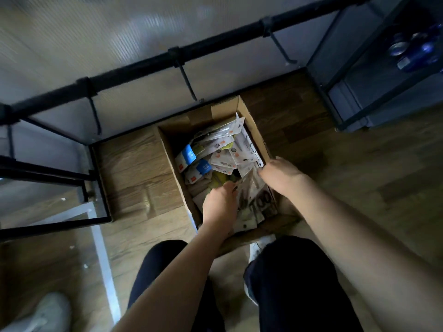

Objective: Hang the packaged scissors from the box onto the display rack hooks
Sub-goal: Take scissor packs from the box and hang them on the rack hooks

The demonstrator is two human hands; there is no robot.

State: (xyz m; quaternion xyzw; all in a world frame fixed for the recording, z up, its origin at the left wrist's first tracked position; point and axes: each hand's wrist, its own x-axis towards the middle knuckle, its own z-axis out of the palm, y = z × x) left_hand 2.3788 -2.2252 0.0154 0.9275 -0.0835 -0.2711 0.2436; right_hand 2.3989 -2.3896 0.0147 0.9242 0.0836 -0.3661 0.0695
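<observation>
1. Wood-plank floor fills most of the frame, dim light, some motion blur; a translucent wall panel runs across the upper left.
2. Black display rack crosses the upper half on a diagonal, with bare hooks pointing down toward the box.
3. Cardboard box sits open on the floor at centre frame, just below the rack.
4. Packaged scissors lie heaped inside the box: white cards, some with blue or yellow patches, overlapping at all angles.
5. Your left hand is down inside the box at its near end, fingers curled into a bundle of packs; that grip looks closed on the packs, though blur hides the fingertips.
6. Your right hand sits at the box's right wall, fingers bent toward the same bundle; whether that grip holds a pack, you cannot tell.
7. Dark trousers and a pale shoe show at the bottom edge.
8. Dark shelf unit stands upper right, with blue cans on it.
</observation>
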